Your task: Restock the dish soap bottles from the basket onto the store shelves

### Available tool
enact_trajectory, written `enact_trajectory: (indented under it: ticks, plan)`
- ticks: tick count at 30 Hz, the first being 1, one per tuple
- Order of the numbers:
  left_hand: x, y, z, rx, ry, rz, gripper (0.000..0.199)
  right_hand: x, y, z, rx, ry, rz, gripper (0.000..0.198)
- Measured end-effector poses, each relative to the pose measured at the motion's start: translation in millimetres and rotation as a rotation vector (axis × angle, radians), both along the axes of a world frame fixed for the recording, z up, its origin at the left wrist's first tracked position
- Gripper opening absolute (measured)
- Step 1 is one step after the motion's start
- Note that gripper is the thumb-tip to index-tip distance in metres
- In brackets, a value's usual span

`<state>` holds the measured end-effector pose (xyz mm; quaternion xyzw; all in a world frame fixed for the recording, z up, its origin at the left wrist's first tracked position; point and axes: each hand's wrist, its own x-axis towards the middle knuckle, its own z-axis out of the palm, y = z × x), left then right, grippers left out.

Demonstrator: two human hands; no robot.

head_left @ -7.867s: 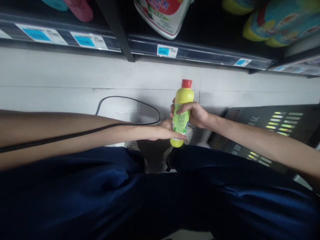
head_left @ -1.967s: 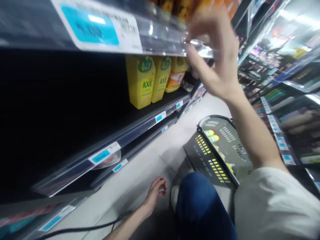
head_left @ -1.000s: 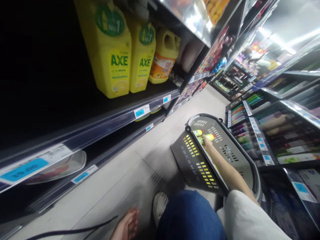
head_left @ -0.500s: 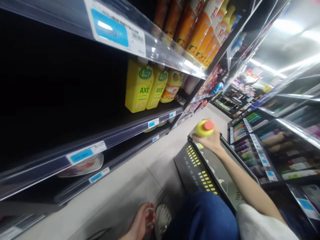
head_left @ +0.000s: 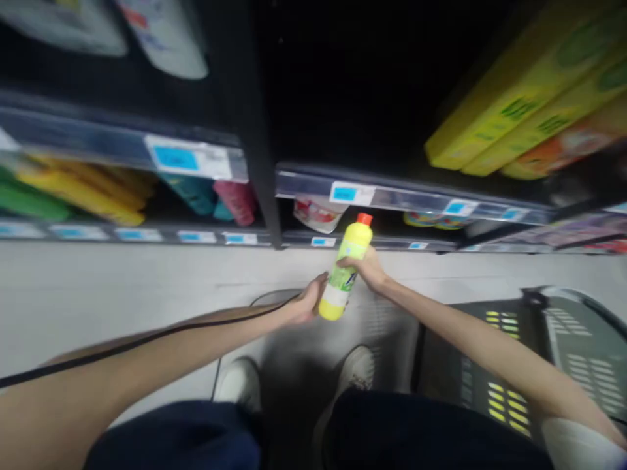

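Note:
A yellow dish soap bottle (head_left: 344, 271) with a red cap and a green-and-white label is held tilted over the floor, in front of the low shelf. My right hand (head_left: 369, 266) is wrapped round its upper right side, thumb across the label. At the bottle's lower left, my left hand (head_left: 309, 300) grips it, with the fingers partly hidden behind it.
A dark shopping basket (head_left: 455, 352) with slotted sides stands on the floor at the right. Large yellow jugs (head_left: 509, 117) are on the upper shelf. A white-and-red tub (head_left: 319, 214) sits on the low shelf. A black cable (head_left: 196, 324) runs along my left arm.
The view has swung round to face the shelf. My right hand has carried the bottle from above the basket to in front of me, and my left hand, earlier empty, now holds it too.

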<state>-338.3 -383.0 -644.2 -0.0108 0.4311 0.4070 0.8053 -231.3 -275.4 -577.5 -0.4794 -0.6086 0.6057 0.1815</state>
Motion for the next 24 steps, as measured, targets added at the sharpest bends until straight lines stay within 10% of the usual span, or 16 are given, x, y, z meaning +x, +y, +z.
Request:
enact_trajectory:
  ticks: [4, 9, 24]
  plan:
    - [-10.7, -19.3, -10.5, -0.007, -0.058, -0.104, 0.059, 7.6, -19.3, -41.1, -0.253, 0.017, -0.134, 0.036]
    - [-6.1, -49.6, -21.1, -0.018, 0.011, -0.193, 0.060, 18.7, -37.1, -44.3, -0.488, 0.133, -0.161, 0.040]
    - [-10.8, -79.1, -26.9, -0.080, 0.207, -0.249, 0.052, 44.7, -43.9, -41.8, -0.569, -0.002, -0.356, 0.046]
